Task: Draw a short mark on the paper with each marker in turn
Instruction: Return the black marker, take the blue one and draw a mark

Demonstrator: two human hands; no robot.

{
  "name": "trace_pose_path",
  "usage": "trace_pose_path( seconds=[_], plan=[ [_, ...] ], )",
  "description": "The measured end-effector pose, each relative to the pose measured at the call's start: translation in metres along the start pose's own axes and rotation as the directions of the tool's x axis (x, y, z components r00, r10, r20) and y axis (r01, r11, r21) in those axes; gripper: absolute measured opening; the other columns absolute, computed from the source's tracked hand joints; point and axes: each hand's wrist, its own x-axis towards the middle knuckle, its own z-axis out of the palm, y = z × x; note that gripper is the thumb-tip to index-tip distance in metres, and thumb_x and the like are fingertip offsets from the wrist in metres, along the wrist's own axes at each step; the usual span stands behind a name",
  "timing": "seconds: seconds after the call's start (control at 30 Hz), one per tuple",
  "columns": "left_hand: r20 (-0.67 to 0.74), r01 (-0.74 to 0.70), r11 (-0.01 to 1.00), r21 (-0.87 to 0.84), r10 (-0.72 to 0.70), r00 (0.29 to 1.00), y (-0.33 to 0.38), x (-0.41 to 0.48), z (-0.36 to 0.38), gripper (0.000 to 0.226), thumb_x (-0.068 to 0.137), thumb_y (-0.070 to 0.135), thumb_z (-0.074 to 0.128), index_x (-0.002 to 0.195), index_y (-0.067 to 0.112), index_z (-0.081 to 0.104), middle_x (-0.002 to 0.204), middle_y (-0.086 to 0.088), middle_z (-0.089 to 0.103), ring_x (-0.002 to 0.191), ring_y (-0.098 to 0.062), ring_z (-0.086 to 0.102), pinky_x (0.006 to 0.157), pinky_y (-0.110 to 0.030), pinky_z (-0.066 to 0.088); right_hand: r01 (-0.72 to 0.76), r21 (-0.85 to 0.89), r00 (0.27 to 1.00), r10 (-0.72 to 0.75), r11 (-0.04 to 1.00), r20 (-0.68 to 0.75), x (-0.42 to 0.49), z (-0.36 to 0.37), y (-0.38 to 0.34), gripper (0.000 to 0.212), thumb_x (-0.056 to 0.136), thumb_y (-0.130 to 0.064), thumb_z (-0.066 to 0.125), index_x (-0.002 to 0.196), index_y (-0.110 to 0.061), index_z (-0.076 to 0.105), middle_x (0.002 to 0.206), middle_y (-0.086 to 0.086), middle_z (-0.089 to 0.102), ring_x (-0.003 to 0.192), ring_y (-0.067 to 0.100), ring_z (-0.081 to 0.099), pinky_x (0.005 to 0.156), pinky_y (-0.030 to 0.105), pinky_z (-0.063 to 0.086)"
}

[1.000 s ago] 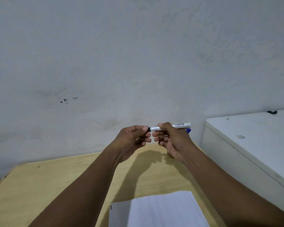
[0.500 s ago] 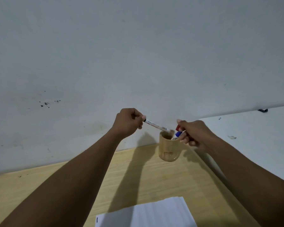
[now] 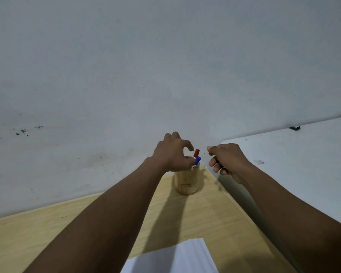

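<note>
A round wooden cup (image 3: 186,183) stands on the wooden table near the wall. A red-capped marker (image 3: 196,152) and a blue-capped marker (image 3: 198,160) stick out of it. My left hand (image 3: 172,154) hovers right over the cup's mouth with its fingers spread and its thumb at the rim. The black marker is hidden behind this hand. My right hand (image 3: 227,161) hangs just right of the cup, loosely curled, with nothing in it. The white paper (image 3: 169,257) lies at the table's near edge, between my forearms.
The light wooden table (image 3: 37,239) runs up to a grey-white wall. A white cabinet top (image 3: 295,154) stands higher than the table along its right side, close to my right hand, with a small dark object (image 3: 294,127) on it.
My left hand brought the black marker down into the cup and now sits over the cup's mouth. My right hand has drawn back from the markers to the right.
</note>
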Motion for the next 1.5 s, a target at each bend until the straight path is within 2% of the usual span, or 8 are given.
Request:
trace_pose_path(
  seconds=[0.3,0.53,0.7,0.9,1.03,1.27,1.37,1.5],
  plan=[
    [-0.127,0.018,0.998,-0.066,-0.027,0.992,0.025,-0.004,0.019,0.015,0.09,0.035,0.068,0.096,0.022,0.072,0.103,0.007,0.077,0.103,-0.021,0.068,0.094,-0.039,0.042,-0.204,0.301,0.979,0.203,0.932,0.034,-0.034,0.013,0.027,0.022,0.097,-0.022,0.062,0.09,-0.002,0.066,0.059,0.01,0.062,0.035,0.012,0.048,0.034,0.021,0.029],
    [-0.344,0.05,0.906,-0.421,-0.21,0.915,0.004,-0.032,-0.04,0.018,0.087,0.028,0.071,0.102,0.018,0.072,0.075,0.008,0.068,0.069,-0.007,0.064,0.07,-0.026,0.054,-0.344,0.421,0.913,0.195,0.84,0.357,-0.06,0.049,-0.001,0.042,0.096,-0.048,0.061,0.088,-0.008,0.067,0.059,0.005,0.065,0.04,0.01,0.052,0.033,0.019,0.033],
    [-0.366,0.066,0.859,-0.507,-0.284,0.886,-0.025,-0.085,-0.089,0.022,0.097,0.025,0.062,0.094,0.013,0.08,0.066,-0.001,0.068,0.052,-0.001,0.053,0.052,-0.011,0.039,-0.507,0.616,0.806,0.079,0.603,0.586,-0.091,0.111,-0.026,0.076,0.085,-0.073,0.058,0.107,-0.001,0.067,0.066,0.007,0.065,0.038,0.01,0.049,0.03,0.018,0.028],
    [-0.27,0.117,0.752,-0.649,-0.372,0.888,-0.078,-0.172,-0.085,0.028,0.099,0.035,0.064,0.089,0.01,0.075,0.075,-0.001,0.077,0.066,-0.012,0.068,0.067,-0.026,0.049,-0.5,0.788,0.855,0.06,0.359,0.515,-0.125,0.181,-0.041,0.032,0.093,-0.039,0.067,0.104,-0.009,0.062,0.059,0.005,0.057,0.032,0.008,0.038,0.031,0.017,0.024],
    [-0.2,0.178,0.624,-0.761,-0.487,0.851,-0.102,-0.223,-0.056,0.027,0.091,0.034,0.075,0.089,0.007,0.076,0.079,-0.009,0.08,0.067,-0.016,0.071,0.066,-0.029,0.054,-0.471,0.744,0.866,0.089,0.474,0.492,-0.143,0.208,-0.032,0.018,0.096,-0.019,0.065,0.082,-0.009,0.059,0.062,0.005,0.054,0.032,0.007,0.044,0.032,0.017,0.026],
    [0.011,0.196,0.259,-0.946,-0.577,0.817,-0.121,-0.268,-0.017,0.017,0.088,0.019,0.079,0.086,0.003,0.073,0.071,-0.006,0.071,0.063,-0.02,0.07,0.064,-0.026,0.057,-0.269,0.614,0.861,-0.101,0.743,0.499,-0.154,0.216,-0.005,0.016,0.099,-0.018,0.064,0.09,-0.005,0.063,0.07,0.012,0.065,0.048,0.012,0.065,0.045,0.021,0.045],
    [0.054,0.172,0.122,-0.977,-0.645,0.762,-0.131,-0.277,-0.009,0.023,0.092,0.018,0.074,0.074,0.006,0.067,0.068,-0.007,0.065,0.062,-0.02,0.071,0.064,-0.025,0.06,-0.264,0.684,0.904,-0.073,0.68,0.422,-0.143,0.197,0.0,0.014,0.1,-0.016,0.062,0.088,-0.008,0.062,0.061,0.006,0.066,0.046,0.01,0.065,0.042,0.019,0.045],
    [0.031,0.377,0.426,-0.822,-0.628,0.778,-0.165,-0.303,-0.002,0.019,0.086,0.015,0.081,0.077,0.002,0.07,0.072,-0.009,0.072,0.064,-0.018,0.067,0.066,-0.028,0.058,-0.146,0.568,0.952,-0.042,0.81,0.304,-0.134,0.164,0.008,0.014,0.094,-0.008,0.063,0.08,-0.007,0.063,0.066,0.013,0.06,0.039,0.012,0.058,0.038,0.02,0.04]
  ],
)
